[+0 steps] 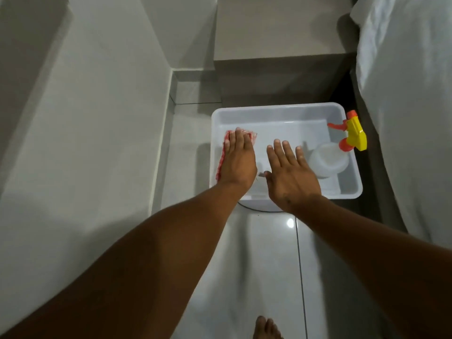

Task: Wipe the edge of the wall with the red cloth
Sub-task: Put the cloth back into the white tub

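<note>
A red checked cloth (pixel 50 159) lies folded at the left end of a white plastic tray (pixel 276 109) on the floor. My left hand (pixel 238 160) rests flat on top of the cloth, fingers straight and close together, covering most of it. My right hand (pixel 289 172) hovers flat over the middle of the tray with fingers spread, holding nothing. The grey wall (pixel 85 118) runs along the left, and its bottom edge (pixel 163 143) meets the tiled floor just left of the tray.
A translucent spray bottle (pixel 327 160) with a yellow and orange trigger head (pixel 354 133) lies in the tray's right end. A grey cabinet (pixel 278 45) stands behind the tray. White bedding (pixel 411 106) hangs at the right. A bare foot (pixel 266 327) shows on the glossy floor tiles.
</note>
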